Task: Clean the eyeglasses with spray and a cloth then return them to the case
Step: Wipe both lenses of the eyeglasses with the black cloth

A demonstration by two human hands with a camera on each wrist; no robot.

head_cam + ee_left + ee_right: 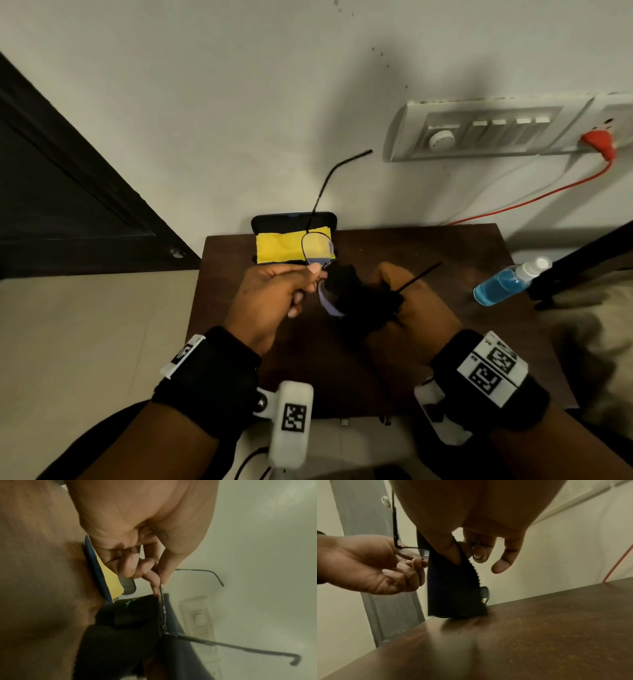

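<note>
Thin-framed eyeglasses [317,248] are held above the table with both temples unfolded. My left hand [274,294] pinches the frame near the bridge between thumb and fingers [155,582]. My right hand [407,301] holds a black cloth [356,294] folded over the other lens, thumb [452,550] on one side, fingers behind. The cloth [452,588] hangs down almost to the table. The open dark case [294,219] with a yellow cloth [277,250] inside lies at the table's far edge. A spray bottle [507,282] of blue liquid lies on its side at the right.
The small brown table [445,342] stands against a pale wall. A switch panel [479,133] with a red plug and cord [548,195] is on the wall at the right. A dark door [51,188] is at the left.
</note>
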